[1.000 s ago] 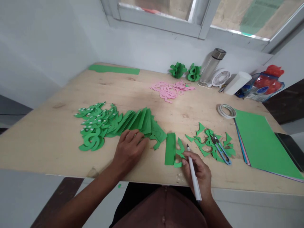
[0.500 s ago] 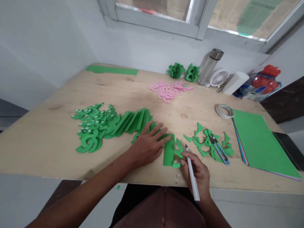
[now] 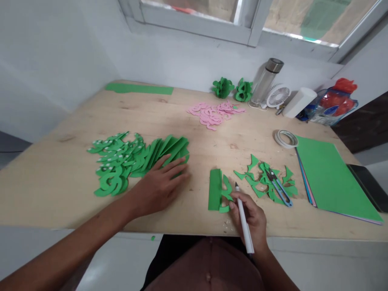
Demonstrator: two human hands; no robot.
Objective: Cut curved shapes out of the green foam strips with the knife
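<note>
My left hand (image 3: 165, 184) lies with its fingers stretched over the near end of a row of folded green paper pieces (image 3: 163, 149). Left of that row is a heap of curved green paper cutouts (image 3: 117, 161), many with small white patches. In my right hand (image 3: 250, 214) is a white pen (image 3: 245, 222), its dark tip pointing away from me. Just left of this hand lie a folded green paper strip (image 3: 215, 190) and a curved green cutout (image 3: 226, 188).
Green scraps (image 3: 253, 184) and blue thread snippers (image 3: 280, 189) lie to the right, near a tape roll (image 3: 285, 139), stacked paper (image 3: 339, 178) and a phone (image 3: 368, 186). Pink cutouts (image 3: 212, 115), green paper ornaments (image 3: 222, 87), a bottle (image 3: 266, 83) and a small fan (image 3: 278, 96) are farther back.
My left hand has moved left, from beside the folded strip onto the row of folded pieces, whose right end now sits farther left. My right hand keeps the pen in nearly the same place.
</note>
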